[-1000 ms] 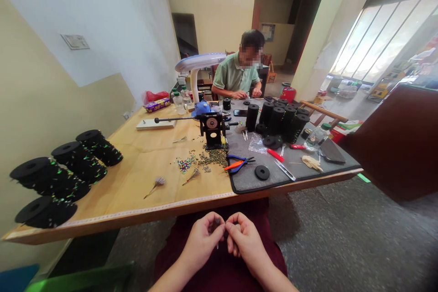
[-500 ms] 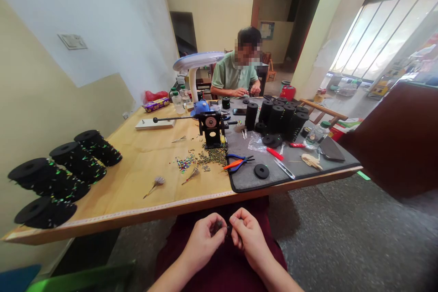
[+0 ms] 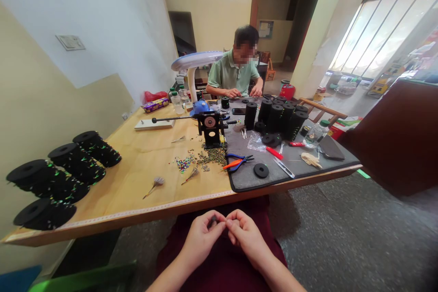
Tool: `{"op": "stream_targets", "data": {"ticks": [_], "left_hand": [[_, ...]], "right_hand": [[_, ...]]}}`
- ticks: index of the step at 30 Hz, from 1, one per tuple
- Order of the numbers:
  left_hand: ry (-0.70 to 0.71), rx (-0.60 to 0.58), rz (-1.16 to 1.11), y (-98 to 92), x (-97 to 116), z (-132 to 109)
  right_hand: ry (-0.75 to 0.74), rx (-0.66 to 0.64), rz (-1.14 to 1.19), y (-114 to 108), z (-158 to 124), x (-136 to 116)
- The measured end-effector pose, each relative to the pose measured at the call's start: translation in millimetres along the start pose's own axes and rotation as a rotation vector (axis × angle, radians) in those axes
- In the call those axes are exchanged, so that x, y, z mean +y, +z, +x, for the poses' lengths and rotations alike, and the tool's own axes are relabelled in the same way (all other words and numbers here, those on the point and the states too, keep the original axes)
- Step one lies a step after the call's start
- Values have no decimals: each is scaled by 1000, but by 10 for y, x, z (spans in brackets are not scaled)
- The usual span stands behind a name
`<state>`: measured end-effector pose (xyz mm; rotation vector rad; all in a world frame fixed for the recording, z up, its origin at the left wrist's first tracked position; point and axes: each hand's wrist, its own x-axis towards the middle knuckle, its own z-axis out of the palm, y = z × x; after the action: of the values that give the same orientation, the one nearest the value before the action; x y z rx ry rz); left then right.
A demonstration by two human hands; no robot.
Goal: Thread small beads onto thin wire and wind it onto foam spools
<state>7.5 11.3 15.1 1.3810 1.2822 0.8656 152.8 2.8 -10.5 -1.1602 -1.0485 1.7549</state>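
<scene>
My left hand (image 3: 206,233) is closed over my lap, its thumb and forefinger pinched. A small dark thing (image 3: 212,221) shows inside its curled fingers, too small to name. My right hand (image 3: 241,232) is pinched too, its fingertips touching those of the left; whatever lies between them is hidden. Beyond the hands, on the table, are pliers (image 3: 237,162) with blue and orange handles and a black foam disc (image 3: 261,170). Two feather-like pieces with thin stems, one a grey tuft (image 3: 158,182), lie near the table's front edge.
Black foam rolls stand at the right (image 3: 276,118) and, with small green bits, at the left (image 3: 84,162). A black dial device (image 3: 211,130) stands mid-table behind piled small metal pieces (image 3: 214,156). A blade knife (image 3: 284,167) lies right. Opposite sits a person (image 3: 232,73).
My hands have come together, the fingertips now touching where there was a small gap. The person opposite has moved their hands a little apart.
</scene>
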Motion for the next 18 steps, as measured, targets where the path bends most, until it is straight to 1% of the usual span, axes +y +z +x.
{"op": "stream_targets", "data": {"ticks": [3,6,10,13,15,18], "left_hand": [[3,-17,-71,-36,-18,22],[-8,-14,-84,-42,-21,35],[-14,75,-110,-20,-30,47],[-18,113,-133,-18,-72,71],[-21,156,-158,-52,-114,102],[-37,260,-239,-158,-182,151]], "right_hand": [[15,-50,-71,2,-5,5],[9,-41,-125,15,-3,18],[-18,2,-126,33,2,28],[-24,23,-91,38,5,39],[-22,39,-83,34,1,43],[-8,74,-58,19,-21,27]]}}
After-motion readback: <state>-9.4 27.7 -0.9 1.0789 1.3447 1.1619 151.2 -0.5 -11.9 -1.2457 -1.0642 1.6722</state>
